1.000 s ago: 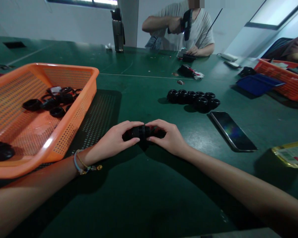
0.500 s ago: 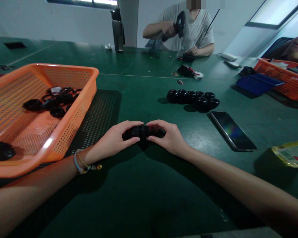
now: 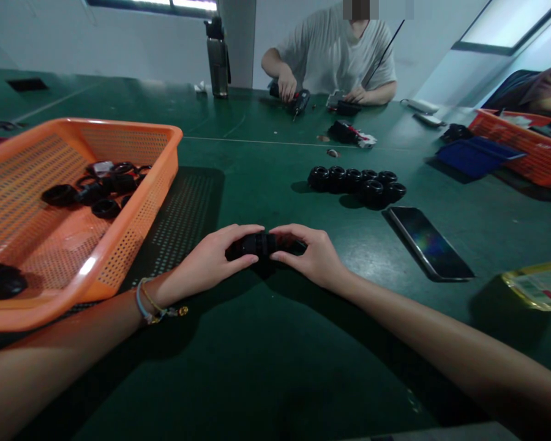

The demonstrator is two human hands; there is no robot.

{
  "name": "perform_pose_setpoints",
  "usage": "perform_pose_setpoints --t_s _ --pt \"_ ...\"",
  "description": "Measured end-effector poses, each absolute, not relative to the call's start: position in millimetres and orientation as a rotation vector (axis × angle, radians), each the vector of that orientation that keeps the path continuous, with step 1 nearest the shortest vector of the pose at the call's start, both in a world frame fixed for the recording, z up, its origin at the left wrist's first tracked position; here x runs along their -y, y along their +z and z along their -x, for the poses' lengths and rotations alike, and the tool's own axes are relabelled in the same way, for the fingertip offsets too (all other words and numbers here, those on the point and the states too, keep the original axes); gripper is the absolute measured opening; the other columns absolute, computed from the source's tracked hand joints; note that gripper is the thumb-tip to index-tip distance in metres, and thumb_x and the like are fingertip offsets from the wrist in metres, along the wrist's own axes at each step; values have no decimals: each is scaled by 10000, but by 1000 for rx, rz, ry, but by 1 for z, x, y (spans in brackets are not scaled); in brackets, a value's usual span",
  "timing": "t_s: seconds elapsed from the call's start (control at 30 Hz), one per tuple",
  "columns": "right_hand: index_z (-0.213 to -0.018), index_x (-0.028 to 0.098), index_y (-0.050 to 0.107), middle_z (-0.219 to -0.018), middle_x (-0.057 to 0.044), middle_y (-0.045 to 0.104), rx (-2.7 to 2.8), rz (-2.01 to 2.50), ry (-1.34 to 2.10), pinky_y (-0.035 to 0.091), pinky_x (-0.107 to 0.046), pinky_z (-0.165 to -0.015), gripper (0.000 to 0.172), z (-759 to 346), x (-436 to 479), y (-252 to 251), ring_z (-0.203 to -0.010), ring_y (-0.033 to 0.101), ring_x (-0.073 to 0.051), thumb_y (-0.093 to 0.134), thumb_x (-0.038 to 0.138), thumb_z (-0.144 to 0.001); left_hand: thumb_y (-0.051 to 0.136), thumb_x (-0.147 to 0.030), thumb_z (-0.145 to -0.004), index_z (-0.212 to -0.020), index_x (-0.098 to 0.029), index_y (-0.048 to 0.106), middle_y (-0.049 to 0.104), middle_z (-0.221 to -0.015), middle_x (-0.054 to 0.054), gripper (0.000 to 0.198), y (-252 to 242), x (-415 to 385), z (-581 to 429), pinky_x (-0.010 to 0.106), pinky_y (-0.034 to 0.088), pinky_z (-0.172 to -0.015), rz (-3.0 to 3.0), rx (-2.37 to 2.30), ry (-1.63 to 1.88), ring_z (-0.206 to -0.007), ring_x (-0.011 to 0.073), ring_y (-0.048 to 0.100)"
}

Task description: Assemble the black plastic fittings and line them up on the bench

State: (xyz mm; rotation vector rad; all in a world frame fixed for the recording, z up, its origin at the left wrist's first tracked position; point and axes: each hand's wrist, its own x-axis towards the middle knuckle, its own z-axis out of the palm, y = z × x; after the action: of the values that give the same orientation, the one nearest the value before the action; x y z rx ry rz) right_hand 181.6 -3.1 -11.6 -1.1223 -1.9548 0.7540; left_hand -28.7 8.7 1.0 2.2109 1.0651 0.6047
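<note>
My left hand (image 3: 211, 260) and my right hand (image 3: 313, 257) meet at the middle of the green table (image 3: 275, 343). Both are closed around a black ribbed cylindrical part (image 3: 259, 245) lying between them, one hand at each end. Fingers cover most of the part, so only its middle shows. A beaded bracelet (image 3: 153, 303) is on my left wrist. Beyond my hands stands a cluster of several similar black round parts (image 3: 358, 180).
An orange perforated basket (image 3: 133, 208) at left holds several black rings (image 3: 103, 187). A phone (image 3: 429, 242) lies at right, a yellow tray (image 3: 539, 285) further right. A person across the table rests both hands on it. A blue tray (image 3: 475, 156) and another orange basket (image 3: 528, 144) sit far right.
My hands and the black part stay nearly still. The person across the table has lowered the black tool from chest height down to the tabletop.
</note>
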Motion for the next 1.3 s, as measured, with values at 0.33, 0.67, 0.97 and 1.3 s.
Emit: perform_pose_setpoints --t_s 0.33,0.67,0.97,1.3 --pt "-974 188 664 -920 -41 717 1938 1141 780 548 -329 -727 271 -182 3 -12 -782 665 -161 706 178 -706 540 -327 -806 -1227 -174 529 610 -1200 92 448 1 -9 28 382 437 -953 -2219 -1070 596 -1078 230 570" --pt "-975 183 666 -911 -45 723 1941 1162 787 548 -334 -732 266 -182 3 -11 -776 670 -162 708 198 -712 539 -331 -807 -1233 -155 527 603 -1203 100 461 1 -9 28 367 425 -962 -2215 -1061 600 -1076 217 564" --pt "-966 192 675 -900 -36 726 1941 1169 788 545 -324 -719 250 -182 3 -11 -768 671 -161 705 204 -718 543 -336 -807 -1230 -188 529 604 -1211 83 448 1 -9 29 368 431 -962 -2219 -1067 600 -1074 219 568" --pt "-953 183 679 -902 -43 730 1945 1178 801 545 -325 -728 227 -181 3 -9 -779 675 -163 693 199 -728 542 -325 -805 -1228 -157 532 608 -1204 97 455 2 -8 29 373 427 -965 -2215 -1066 596 -1074 219 568"
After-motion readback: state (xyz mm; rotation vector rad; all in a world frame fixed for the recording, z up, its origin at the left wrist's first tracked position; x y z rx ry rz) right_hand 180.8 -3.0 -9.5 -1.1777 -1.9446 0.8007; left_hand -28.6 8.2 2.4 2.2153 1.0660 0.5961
